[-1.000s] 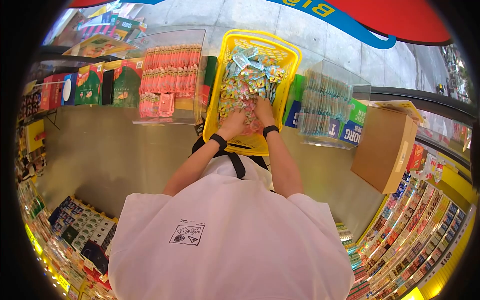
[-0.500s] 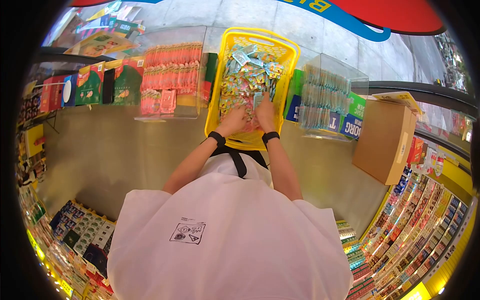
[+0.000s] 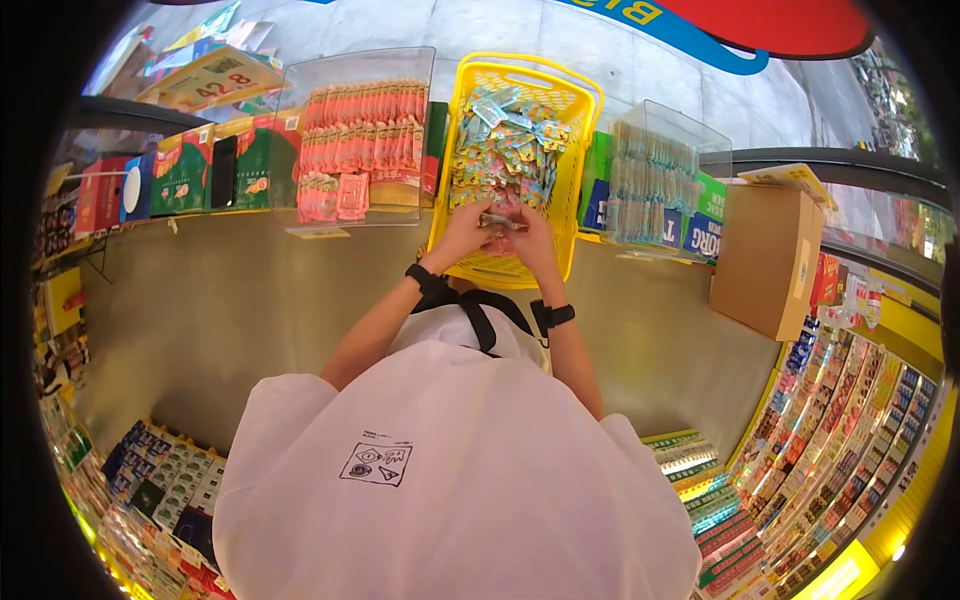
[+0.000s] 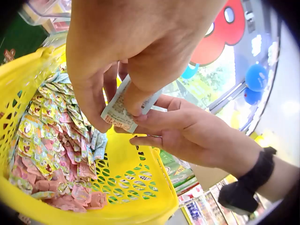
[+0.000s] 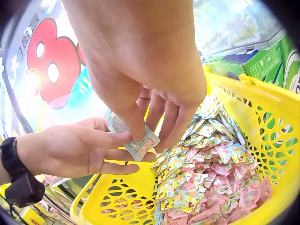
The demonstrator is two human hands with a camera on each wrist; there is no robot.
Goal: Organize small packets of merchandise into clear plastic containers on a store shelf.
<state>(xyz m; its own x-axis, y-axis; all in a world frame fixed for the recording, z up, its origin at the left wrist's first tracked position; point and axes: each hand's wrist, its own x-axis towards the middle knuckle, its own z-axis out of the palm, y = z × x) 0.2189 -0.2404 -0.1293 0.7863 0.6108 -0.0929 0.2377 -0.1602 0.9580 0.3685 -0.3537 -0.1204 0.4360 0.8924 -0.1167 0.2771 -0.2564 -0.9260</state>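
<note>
Both hands meet over the near half of a yellow basket (image 3: 587,150). Between them is a small light blue snack packet (image 4: 118,116) with printing on it. My left hand (image 3: 463,236) pinches it with the thumb on its face in the left wrist view. The right hand (image 3: 536,247) has its thumb and fingers on the same packet (image 5: 142,147), gripping it from the other side. Below, the basket holds a heap of small snack packets (image 3: 505,155), blue at the far end, yellow-green in the middle and pink (image 4: 80,193) at the near end.
Left of the basket stands a clear bin of pink packets (image 3: 360,130); on its right, another of pale blue packets (image 3: 650,185). A cardboard box (image 3: 765,262) is farther right. Green boxes (image 3: 255,165) line the left. Stocked shelves (image 3: 830,440) curve behind at right.
The hands were down among the packets in the basket. They have come up and together, now holding a light blue packet between them; the right hand had taken hold of a blue packet.
</note>
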